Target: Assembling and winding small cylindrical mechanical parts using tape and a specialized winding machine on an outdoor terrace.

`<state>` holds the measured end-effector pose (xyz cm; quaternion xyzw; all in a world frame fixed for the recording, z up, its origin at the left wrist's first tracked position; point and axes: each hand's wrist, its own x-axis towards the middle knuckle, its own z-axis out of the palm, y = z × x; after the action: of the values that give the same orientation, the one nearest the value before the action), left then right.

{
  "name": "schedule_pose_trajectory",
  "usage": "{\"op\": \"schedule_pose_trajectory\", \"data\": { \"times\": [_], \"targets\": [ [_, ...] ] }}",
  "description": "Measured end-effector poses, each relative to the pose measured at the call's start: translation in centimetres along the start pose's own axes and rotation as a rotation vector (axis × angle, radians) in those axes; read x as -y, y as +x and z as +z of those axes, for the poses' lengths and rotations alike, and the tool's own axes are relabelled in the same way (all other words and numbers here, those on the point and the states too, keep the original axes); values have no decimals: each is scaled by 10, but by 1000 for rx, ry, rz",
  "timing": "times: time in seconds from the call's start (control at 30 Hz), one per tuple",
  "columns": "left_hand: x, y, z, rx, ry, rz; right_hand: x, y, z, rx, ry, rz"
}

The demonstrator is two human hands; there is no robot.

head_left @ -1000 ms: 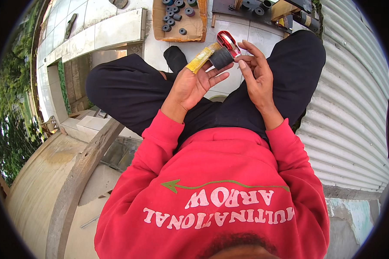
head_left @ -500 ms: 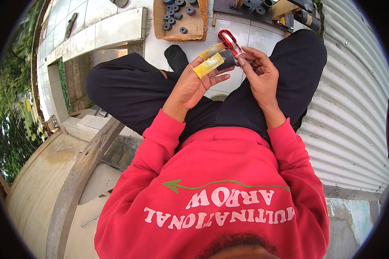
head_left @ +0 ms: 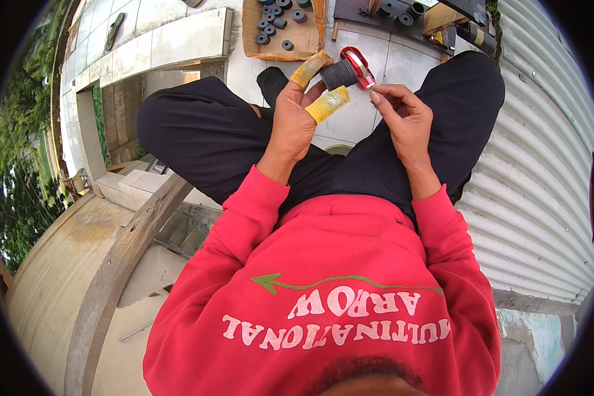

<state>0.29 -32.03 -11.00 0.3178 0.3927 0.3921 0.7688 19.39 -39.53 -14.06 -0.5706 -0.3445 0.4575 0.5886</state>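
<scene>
My left hand (head_left: 294, 125), with yellow wrapping on its thumb and one finger, grips a dark ribbed roller (head_left: 338, 74) between the wrapped digits. Against the roller's right end stands a red loop-shaped tape dispenser (head_left: 362, 68), its narrow pale end pointing toward me. The thumb and forefinger of my right hand (head_left: 408, 122) close in a pinch at that narrow end. Whether they hold the dispenser itself or a bit of tape is too small to tell. Both hands are raised above my crossed legs.
Beyond my feet, a cardboard box (head_left: 251, 46) holds several dark rollers. To its right is a dark bench (head_left: 350, 10) with more rollers and a wooden block. A corrugated metal wall (head_left: 541, 165) rises on my right; a wooden beam (head_left: 122, 264) runs along my left.
My left hand has turned, so the roller now sits between the two wrapped digits and shows more of its side. The dispenser has tilted, and my right hand has shifted slightly right.
</scene>
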Motion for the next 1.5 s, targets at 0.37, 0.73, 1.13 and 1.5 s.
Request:
{"op": "schedule_pose_trajectory", "data": {
  "times": [0.37,0.73,1.13,1.5],
  "targets": [
    [19,2,-8,0,284,208,-2,3,1,-28,135,34],
    [4,-4,2,68,853,399,8,8,7,175,268,304],
    [3,-11,3,184,839,419,22,11,0,288,502,408],
    [2,-2,-1,245,349,184,13,14,-5,423,827,530]
  ]
}}
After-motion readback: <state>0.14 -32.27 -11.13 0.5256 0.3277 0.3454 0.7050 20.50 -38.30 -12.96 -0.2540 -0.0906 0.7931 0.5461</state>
